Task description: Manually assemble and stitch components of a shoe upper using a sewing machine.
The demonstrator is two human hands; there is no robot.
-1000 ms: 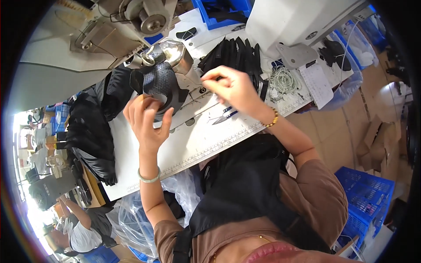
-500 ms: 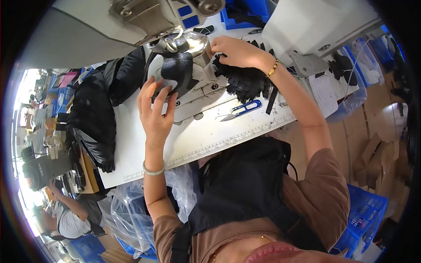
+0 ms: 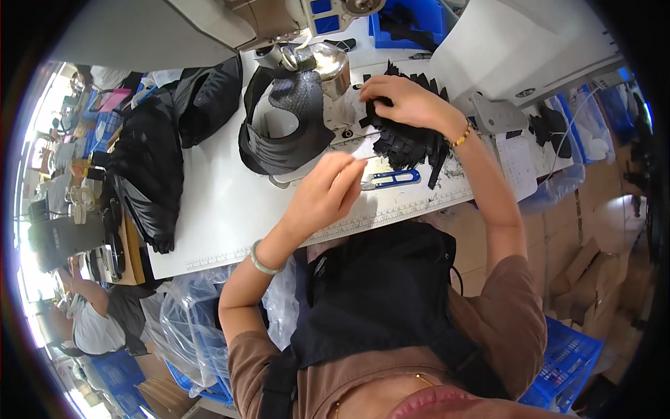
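Observation:
A dark grey and black shoe upper (image 3: 286, 140) hangs around the metal post (image 3: 331, 66) of a sewing machine, and neither of my hands touches it. My left hand (image 3: 324, 192) has moved in front of it, fingers pinched together. A thin line shows at its fingertips, too fine to name. Just beyond those fingers lie blue-handled thread snips (image 3: 396, 179), their blades partly hidden by the hand. My right hand (image 3: 408, 103) bends over a pile of black strips (image 3: 405, 146), fingers curled on dark strip pieces at its upper left.
The machine head (image 3: 272, 21) overhangs the white table (image 3: 230, 223), which has a ruler along its front edge. More black shoe uppers (image 3: 143, 167) are heaped at left. A blue bin (image 3: 412, 24) stands behind. Another person (image 3: 98, 321) sits at far left.
My left hand has left the shoe upper and moved right and nearer, closing its fingers beside the snips. My right hand stays at the strips. The whole view has shifted slightly.

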